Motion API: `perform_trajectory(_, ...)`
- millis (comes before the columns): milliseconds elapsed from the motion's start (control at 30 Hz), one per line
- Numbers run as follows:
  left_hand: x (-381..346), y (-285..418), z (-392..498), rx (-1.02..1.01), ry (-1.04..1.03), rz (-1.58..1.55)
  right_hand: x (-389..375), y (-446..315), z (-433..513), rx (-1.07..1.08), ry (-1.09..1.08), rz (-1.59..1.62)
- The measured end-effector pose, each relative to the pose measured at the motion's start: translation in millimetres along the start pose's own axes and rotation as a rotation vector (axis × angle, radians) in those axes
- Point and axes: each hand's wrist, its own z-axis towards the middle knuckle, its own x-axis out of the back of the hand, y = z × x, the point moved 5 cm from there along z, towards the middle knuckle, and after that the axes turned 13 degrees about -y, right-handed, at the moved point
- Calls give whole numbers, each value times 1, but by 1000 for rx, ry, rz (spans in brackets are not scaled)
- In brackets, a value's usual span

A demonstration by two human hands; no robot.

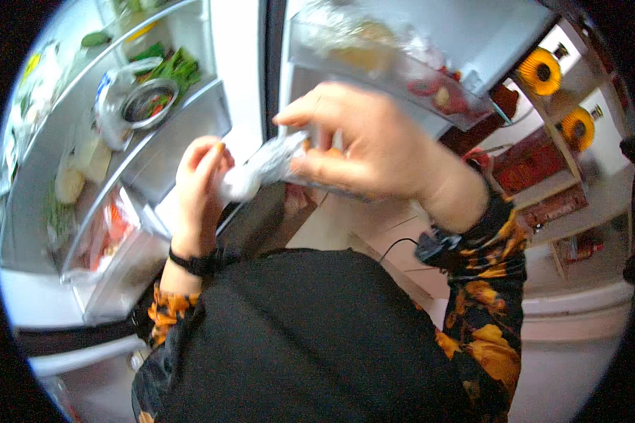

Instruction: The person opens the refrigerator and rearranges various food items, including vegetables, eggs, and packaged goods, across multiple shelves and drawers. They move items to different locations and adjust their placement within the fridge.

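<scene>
A small clear plastic bag with something white inside (251,172) spans the gap between my two hands in front of an open refrigerator. My left hand (201,180), with a black band at the wrist, grips the white, rounded lower end. My right hand (370,143) is blurred and holds the bag's upper end between thumb and fingers. What the bag contains cannot be made out.
Refrigerator shelves (153,129) at the left hold a metal bowl (151,103), leafy greens (177,69) and bagged food. A clear door bin (344,58) with wrapped items is above my right hand. Wooden shelving (566,153) stands at the right.
</scene>
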Motion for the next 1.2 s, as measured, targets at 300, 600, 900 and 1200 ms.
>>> perform_trajectory(300, -24, -3, 10, -8, 140, -261, -120, 44, 44, -217, 217, 529)
perform_trajectory(600, -37, -45, -16, 453, -433, -161, -136, 74, 10, -158, 121, 664)
perform_trajectory(900, 61, -65, -63, 478, -59, -75, -146, 116, -123, -695, 115, 63)
perform_trajectory(1200, 65, -87, -86, 538, -5, -108, -142, 185, -150, -875, 209, -283)
